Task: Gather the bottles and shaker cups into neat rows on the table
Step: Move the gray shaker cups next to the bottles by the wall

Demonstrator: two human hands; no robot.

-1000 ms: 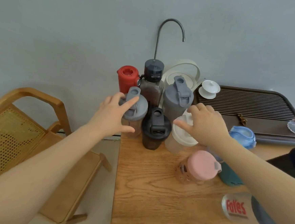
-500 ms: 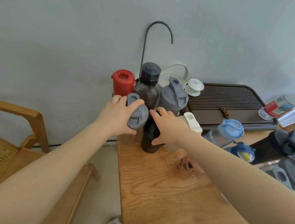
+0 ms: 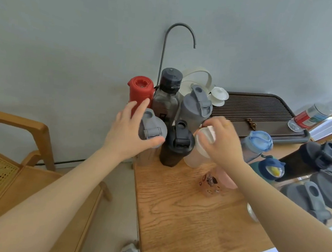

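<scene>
Left hand [image 3: 128, 131] grips the grey-lidded shaker [image 3: 152, 129]; blurred right hand [image 3: 222, 142] seemingly holds the white-lidded shaker [image 3: 200, 150]; nudging tightly packed neighbours could topple them.

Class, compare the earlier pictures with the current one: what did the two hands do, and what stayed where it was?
The right hand left the black shaker, which it touched half a second ago, and moved right, back onto the white shaker, now gripping its lid. The left hand stayed on the grey-lidded shaker. The red bottle and the back row did not move.
</scene>
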